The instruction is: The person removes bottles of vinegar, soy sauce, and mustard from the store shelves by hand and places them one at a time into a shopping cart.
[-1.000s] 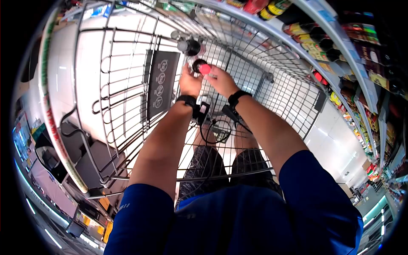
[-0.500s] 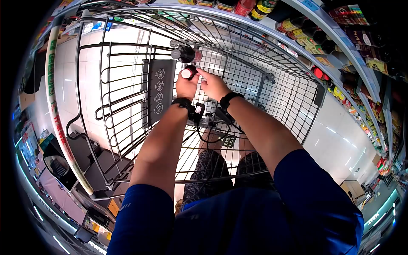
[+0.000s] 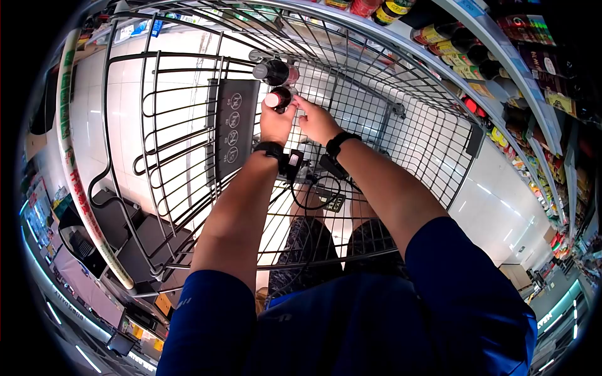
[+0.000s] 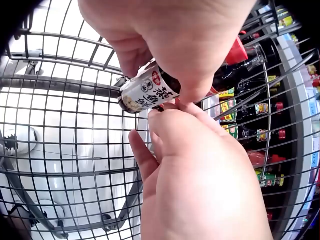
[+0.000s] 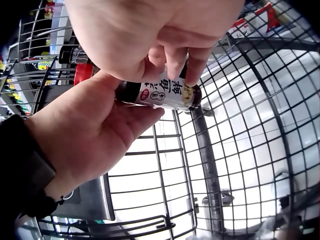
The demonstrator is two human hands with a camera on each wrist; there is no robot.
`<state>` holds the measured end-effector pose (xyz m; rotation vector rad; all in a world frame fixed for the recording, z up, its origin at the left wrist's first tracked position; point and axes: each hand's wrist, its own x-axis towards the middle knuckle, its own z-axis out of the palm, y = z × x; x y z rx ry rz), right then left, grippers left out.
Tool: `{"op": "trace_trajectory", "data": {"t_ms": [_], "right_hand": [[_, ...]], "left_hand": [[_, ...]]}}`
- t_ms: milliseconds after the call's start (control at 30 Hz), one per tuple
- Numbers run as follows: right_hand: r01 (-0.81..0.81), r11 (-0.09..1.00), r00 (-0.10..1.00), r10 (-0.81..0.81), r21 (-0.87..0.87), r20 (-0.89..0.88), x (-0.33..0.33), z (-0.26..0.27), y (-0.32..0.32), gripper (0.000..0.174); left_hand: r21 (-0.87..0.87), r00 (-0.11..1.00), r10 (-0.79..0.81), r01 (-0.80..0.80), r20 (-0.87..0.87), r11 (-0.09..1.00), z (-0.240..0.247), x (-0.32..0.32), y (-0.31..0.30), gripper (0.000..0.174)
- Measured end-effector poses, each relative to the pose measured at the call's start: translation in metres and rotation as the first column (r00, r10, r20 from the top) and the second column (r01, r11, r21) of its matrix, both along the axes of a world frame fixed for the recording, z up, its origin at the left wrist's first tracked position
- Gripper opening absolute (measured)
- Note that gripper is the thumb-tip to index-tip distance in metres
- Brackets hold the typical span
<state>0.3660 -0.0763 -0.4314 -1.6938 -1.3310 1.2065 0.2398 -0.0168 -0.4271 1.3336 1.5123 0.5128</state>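
Note:
In the head view, my left hand point(image 3: 274, 125) holds a small dark bottle point(image 3: 284, 94) tilted, its red-rimmed cap point(image 3: 272, 99) facing up and left. My right hand point(image 3: 318, 123) is at the bottle's other side. The left wrist view shows my left hand point(image 4: 170, 35) curled round the bottle, whose white label point(image 4: 149, 91) has dark characters; fingers of my right hand point(image 4: 195, 170) reach its side. Seen from the right wrist, fingertips point(image 5: 175, 72) of my right hand point(image 5: 150, 35) rest on the label, with my left hand point(image 5: 90, 130) beneath.
A larger dark bottle point(image 3: 274, 73) lies just beyond the hands in the wire cart point(image 3: 357, 113). The cart's dark panel point(image 3: 235, 128) stands at left, its handle point(image 3: 75, 175) farther left. Shelves point(image 3: 501, 69) of bottles and packets run along the right.
The small bottle has turned and shifted left, so its cap faces up-left. My right hand has left the red cap and moved to the bottle's side. The head view has shifted slightly.

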Motion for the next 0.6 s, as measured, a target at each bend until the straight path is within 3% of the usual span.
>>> {"op": "trace_trajectory", "data": {"t_ms": [133, 200, 300, 367, 433, 500, 600], "right_hand": [[0.031, 0.999, 0.999, -0.031, -0.022, 0.007, -0.001, 0.001, 0.000, 0.056], [0.044, 0.999, 0.999, -0.044, -0.018, 0.017, 0.001, 0.004, -0.005, 0.056], [0.080, 0.992, 0.994, -0.087, -0.100, -0.070, 0.018, 0.025, -0.021, 0.052], [0.193, 0.967, 0.949, -0.227, -0.163, -0.219, 0.028, 0.048, -0.040, 0.049], [0.268, 0.961, 0.924, -0.277, -0.073, -0.264, 0.047, 0.097, -0.053, 0.045], [0.366, 0.931, 0.873, -0.345, -0.006, -0.344, 0.068, 0.159, -0.068, 0.044], [0.428, 0.894, 0.859, -0.357, 0.134, -0.368, 0.110, 0.257, -0.087, 0.042]], "left_hand": [[0.013, 0.994, 0.029, -0.028, -0.106, 1.000, -0.001, -0.001, -0.001, 0.048], [-0.054, 0.938, 0.068, -0.092, -0.341, 0.994, 0.015, -0.001, -0.009, 0.059], [-0.240, 0.909, -0.127, 0.031, -0.398, 0.970, 0.026, -0.016, -0.028, 0.053], [-0.273, 0.986, -0.086, 0.046, -0.139, 0.961, 0.052, -0.012, -0.043, 0.040], [-0.282, 0.977, -0.003, 0.064, 0.212, 0.957, 0.085, 0.001, -0.054, 0.030], [-0.315, 0.930, -0.093, 0.213, 0.356, 0.925, 0.170, 0.029, -0.052, 0.027], [-0.179, 0.814, -0.256, 0.398, 0.522, 0.900, 0.287, 0.070, -0.050, 0.029]]}}
